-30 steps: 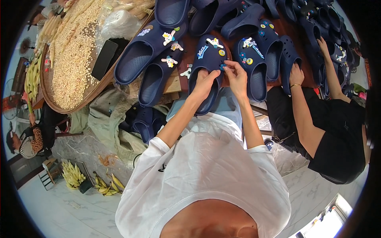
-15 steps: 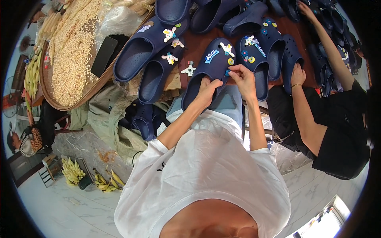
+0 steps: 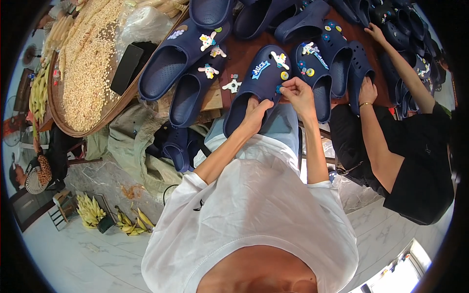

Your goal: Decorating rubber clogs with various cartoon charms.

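A navy clog (image 3: 264, 88) is in front of me, toe pointing away. My left hand (image 3: 255, 116) grips its side, fingers inside the opening and thumb along the outer edge. My right hand (image 3: 300, 97) pinches a small blue charm (image 3: 279, 90) against the clog's right side. On the clog's top are a blue lettered charm (image 3: 260, 70), a white character charm (image 3: 280, 60) and a yellow round charm (image 3: 284, 75). Loose on the table left of the clog lie a white charm (image 3: 232, 86) and a small round charm (image 3: 234, 76).
Decorated clogs stand close by at right (image 3: 310, 73) and left (image 3: 193, 80), with more behind. A co-worker's hand (image 3: 367, 92) holds another clog; their other hand (image 3: 375, 32) reaches over the table. At far left, a wide basket (image 3: 73, 131) of corn kernels holds a black phone (image 3: 128, 68).
My hands and the clog stay almost in place. The co-worker's far hand has come a little nearer across the table.
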`<state>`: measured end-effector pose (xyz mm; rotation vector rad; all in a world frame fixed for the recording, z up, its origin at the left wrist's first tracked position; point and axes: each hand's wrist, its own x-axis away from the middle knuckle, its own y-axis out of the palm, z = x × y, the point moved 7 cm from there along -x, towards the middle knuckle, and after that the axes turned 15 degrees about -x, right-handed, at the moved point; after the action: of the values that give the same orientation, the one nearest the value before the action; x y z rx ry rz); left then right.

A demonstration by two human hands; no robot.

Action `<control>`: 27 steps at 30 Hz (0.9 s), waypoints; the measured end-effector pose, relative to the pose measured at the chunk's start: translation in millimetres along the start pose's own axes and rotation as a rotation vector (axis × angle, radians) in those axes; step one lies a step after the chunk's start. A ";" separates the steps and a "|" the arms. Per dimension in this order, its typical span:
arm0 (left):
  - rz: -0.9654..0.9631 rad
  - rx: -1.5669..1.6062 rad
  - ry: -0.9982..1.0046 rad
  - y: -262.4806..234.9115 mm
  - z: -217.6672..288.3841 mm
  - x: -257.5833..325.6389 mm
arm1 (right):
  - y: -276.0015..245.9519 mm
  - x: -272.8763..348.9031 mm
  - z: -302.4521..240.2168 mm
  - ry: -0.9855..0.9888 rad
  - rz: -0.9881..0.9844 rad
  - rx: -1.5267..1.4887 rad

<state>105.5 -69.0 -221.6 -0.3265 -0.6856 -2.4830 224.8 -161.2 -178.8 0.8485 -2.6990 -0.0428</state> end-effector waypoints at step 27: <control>-0.033 -0.031 0.150 27.8 33.7 7.2 | 25.7 28.9 -23.8 -0.486 0.175 0.333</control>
<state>118.0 -74.3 -179.5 -0.1387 -0.5957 -2.5211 195.3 -154.7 -144.9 0.7631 -3.2918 0.2828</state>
